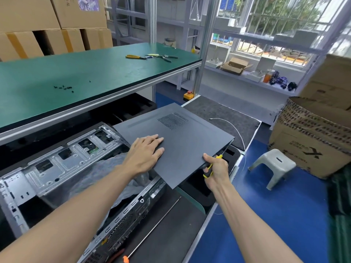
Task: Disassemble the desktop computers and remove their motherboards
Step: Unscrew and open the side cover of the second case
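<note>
Side panel (176,137) at frame centre, long axis toward upper left, overhanging the open case (62,164) — left hand (147,151) flat on it; right hand (215,165) grips its near-right edge, clamping a screwdriver (212,166).

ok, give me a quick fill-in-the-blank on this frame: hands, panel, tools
1. The left hand lies flat on the dark grey ____ panel.
2. The right hand grips a screwdriver with a black and ____ handle.
3. Small black screws lie loose on the ____ mat.
4. On the blue floor stands a grey plastic ____.

Missing words: side; yellow; green; stool
</note>
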A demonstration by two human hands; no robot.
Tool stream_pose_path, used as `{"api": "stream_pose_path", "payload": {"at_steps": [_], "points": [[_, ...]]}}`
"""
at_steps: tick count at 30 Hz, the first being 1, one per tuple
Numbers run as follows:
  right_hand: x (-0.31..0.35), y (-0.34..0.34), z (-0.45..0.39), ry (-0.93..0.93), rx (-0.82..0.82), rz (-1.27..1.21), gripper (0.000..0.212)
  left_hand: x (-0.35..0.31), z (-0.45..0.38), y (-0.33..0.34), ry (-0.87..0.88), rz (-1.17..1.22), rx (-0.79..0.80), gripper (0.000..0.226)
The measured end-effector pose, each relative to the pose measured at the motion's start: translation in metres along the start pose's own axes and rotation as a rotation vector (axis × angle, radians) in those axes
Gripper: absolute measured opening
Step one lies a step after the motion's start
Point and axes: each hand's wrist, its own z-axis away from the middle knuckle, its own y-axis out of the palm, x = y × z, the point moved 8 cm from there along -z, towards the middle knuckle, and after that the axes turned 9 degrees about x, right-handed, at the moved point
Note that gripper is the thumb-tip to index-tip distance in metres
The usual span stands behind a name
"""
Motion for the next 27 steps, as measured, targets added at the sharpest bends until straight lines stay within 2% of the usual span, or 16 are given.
{"api": "stream_pose_path", "payload": {"at_steps": [4,10,20,27], "points": [[0.006,-0.014,-0.018,-0.006,-0.024,0.024,0.019,-0.008,-0.012,0.015,0.003,-0.044,0.056,0.054],[0.010,-0.037,-0.042,0.004,-0.053,0.050,0.021,-0.017,-0.030,0.043,-0.007,-0.115,0.192,0.058],[-0.001,-0.062,-0.078,0.033,-0.045,0.083,0.023,-0.017,-0.056,0.066,-0.113,-0.206,0.400,0.061],[-0.011,-0.068,-0.087,0.069,-0.043,0.104,0.025,-0.010,-0.056,0.072,-0.145,-0.240,0.345,0.056]]}}
